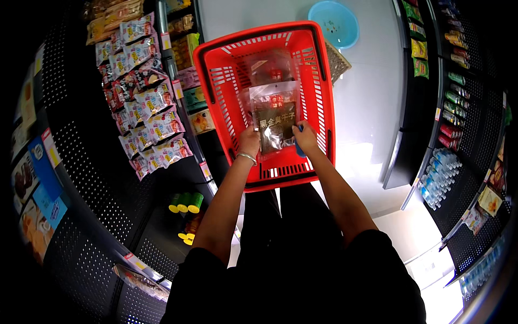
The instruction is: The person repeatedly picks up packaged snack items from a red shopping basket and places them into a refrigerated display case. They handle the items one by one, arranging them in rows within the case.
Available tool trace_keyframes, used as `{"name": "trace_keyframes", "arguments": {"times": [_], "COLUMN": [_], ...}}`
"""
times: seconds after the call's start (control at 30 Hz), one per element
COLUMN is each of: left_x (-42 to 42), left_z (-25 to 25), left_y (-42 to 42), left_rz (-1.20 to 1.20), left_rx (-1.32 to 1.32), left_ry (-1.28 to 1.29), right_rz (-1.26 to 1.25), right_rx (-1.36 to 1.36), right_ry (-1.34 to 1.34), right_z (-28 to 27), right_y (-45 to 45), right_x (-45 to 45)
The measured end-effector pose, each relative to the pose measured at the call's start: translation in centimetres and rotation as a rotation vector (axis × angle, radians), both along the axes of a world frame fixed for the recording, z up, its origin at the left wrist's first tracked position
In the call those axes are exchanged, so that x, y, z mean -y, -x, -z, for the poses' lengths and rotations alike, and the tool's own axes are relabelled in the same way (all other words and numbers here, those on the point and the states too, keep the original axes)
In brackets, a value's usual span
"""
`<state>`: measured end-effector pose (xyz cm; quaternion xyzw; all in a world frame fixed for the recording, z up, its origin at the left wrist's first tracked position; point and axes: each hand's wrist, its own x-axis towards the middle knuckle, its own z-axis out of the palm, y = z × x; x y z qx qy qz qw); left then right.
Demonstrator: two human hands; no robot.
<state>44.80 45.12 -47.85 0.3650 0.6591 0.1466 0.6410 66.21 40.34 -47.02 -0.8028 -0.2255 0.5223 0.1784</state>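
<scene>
A red plastic shopping basket [259,187] stands in front of my body, its dark handles folded along the rim. My left hand [249,141], with a bracelet at the wrist, grips the left edge of a flat, clear-and-dark plastic food packet [277,121] over the basket. At the packet's lower right is my right hand [305,137], closed around a small blue object [299,146] whose kind I cannot tell; whether it also grips the packet is unclear. Another clear packet [269,67] with a red mark lies farther back in the basket.
Shelving with rows of pink snack bags [156,103] and green cans with yellow lids [184,201] stands on my left. Shelves at right hold water bottles [439,176] and snack bags. A light blue basin [334,24] and a woven basket [338,62] are beyond the red basket.
</scene>
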Motion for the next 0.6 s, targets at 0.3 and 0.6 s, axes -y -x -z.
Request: {"name": "trace_keyframes", "arguments": {"times": [0.3,0.6], "left_x": [-0.9,0.7], "left_z": [-7.7,-18.4], "left_y": [2.1,6.6], "left_rz": [0.102,0.006], "left_rx": [0.028,-0.109], "left_ry": [-0.231,-0.269], "right_rz": [0.085,0.065], "right_rx": [-0.141,-0.314], "right_ry": [-0.159,-0.267], "right_z": [-8.3,-18.3], "right_y": [1.7,6.0], "right_x": [1.0,1.5]}}
